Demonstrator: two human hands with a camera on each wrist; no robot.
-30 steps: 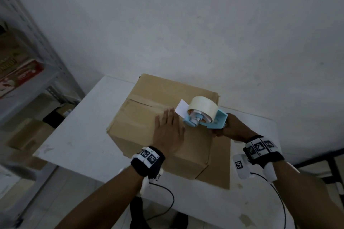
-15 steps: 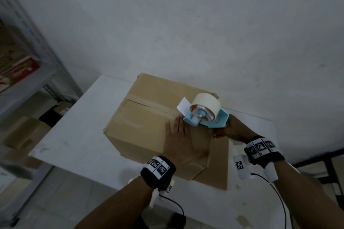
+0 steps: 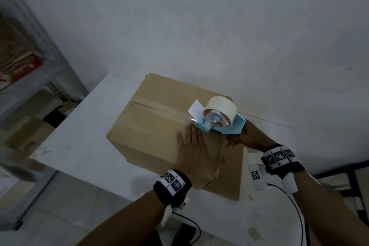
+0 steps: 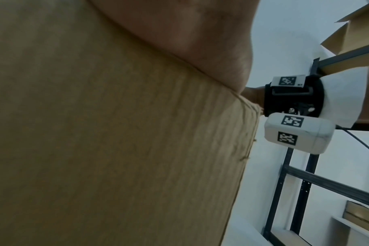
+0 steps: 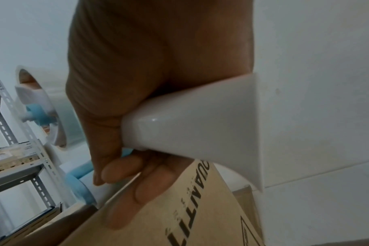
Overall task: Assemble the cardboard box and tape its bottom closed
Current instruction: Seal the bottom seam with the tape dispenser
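A brown cardboard box (image 3: 151, 126) stands on the white table (image 3: 79, 146), its closed flaps facing up with a strip of clear tape along the seam. My left hand (image 3: 197, 152) lies flat on the near right part of the box top, fingers straight. My right hand (image 3: 247, 136) grips the handle of a light blue tape dispenser (image 3: 219, 124) carrying a cream tape roll (image 3: 221, 106). The dispenser's front end touches the seam near the box's right edge. In the right wrist view my fingers (image 5: 120, 171) curl round the white handle (image 5: 196, 133) above printed cardboard (image 5: 190, 208). The left wrist view shows the box wall (image 4: 95, 133).
A loose cardboard flap (image 3: 229, 175) hangs down at the box's near right side onto the table. A grey metal shelf (image 3: 30, 78) with boxes stands at the left. A white wall (image 3: 199, 26) rises right behind the table. Cables hang from both wrist bands.
My left hand has slid to the right across the box top, toward the dispenser. The dispenser has stayed at the right end of the seam.
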